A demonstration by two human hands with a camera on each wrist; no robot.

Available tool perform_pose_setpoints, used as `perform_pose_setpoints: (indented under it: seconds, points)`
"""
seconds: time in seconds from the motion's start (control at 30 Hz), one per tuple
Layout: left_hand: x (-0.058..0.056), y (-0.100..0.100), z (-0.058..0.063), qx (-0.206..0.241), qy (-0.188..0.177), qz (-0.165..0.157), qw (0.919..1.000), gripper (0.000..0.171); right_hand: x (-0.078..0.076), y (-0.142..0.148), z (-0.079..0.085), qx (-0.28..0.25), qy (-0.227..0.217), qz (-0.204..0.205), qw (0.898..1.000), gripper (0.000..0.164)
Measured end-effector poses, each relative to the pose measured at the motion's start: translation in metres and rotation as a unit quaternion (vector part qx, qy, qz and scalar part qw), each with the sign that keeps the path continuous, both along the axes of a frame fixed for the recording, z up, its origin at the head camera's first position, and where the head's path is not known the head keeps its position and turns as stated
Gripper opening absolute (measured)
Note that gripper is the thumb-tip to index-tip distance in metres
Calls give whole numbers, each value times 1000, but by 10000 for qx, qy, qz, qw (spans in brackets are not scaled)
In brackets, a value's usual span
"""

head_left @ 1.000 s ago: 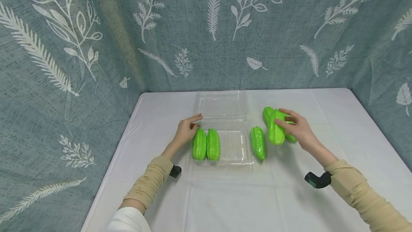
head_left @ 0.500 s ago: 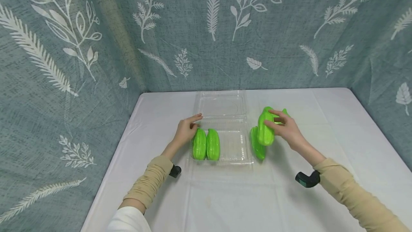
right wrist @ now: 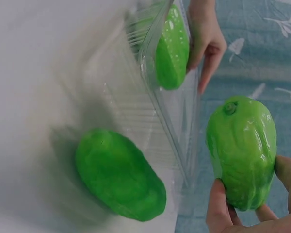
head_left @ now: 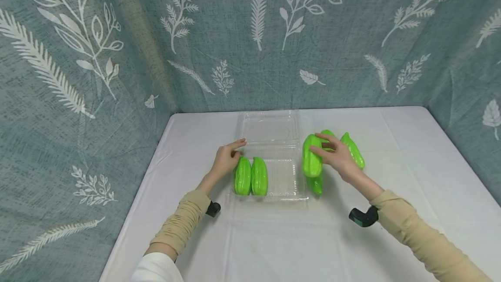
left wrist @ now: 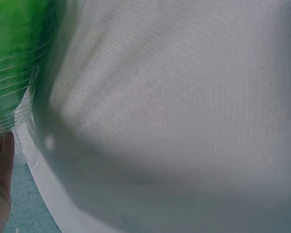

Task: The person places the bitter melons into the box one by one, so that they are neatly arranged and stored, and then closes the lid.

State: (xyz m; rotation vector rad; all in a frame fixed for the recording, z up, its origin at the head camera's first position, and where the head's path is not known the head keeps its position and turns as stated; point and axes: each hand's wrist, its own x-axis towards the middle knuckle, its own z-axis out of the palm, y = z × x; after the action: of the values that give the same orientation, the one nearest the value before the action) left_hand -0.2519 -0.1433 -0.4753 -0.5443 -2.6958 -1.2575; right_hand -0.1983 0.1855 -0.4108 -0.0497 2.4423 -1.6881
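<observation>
My right hand (head_left: 335, 156) holds a glossy green ridged papaya-like fruit (head_left: 312, 156) between thumb and fingers, raised beside the clear plastic box (head_left: 283, 196). The right wrist view shows the stem end of this fruit (right wrist: 241, 145) pointing away from the fingers. Below it, partly hidden in the head view, another green fruit (right wrist: 120, 174) lies just right of the box. Two such fruits (head_left: 242, 176) lie side by side in the box's left half. My left hand (head_left: 226, 159) grips the box's back left corner, fingers (left wrist: 5, 158) against its outside.
The box's transparent lid (head_left: 268, 126) lies folded back behind it. Further right, two more green fruits (head_left: 353, 150) rest on the white tablecloth (head_left: 282, 243), one partly behind my right hand. A leaf-patterned blue-grey curtain (head_left: 242, 86) hangs behind the table.
My right hand has carried its green fruit leftward, from over the other fruits at the right to the box's right edge. My left hand has stayed in place.
</observation>
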Motion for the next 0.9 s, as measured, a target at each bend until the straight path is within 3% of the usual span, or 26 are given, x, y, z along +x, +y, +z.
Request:
perform_pose_setpoints:
  seconds: [0.9]
  points:
    - [1, -3, -1, -19, 15, -44, 10000, 38, -2, -42, 1, -166, 74, 302, 9994, 60]
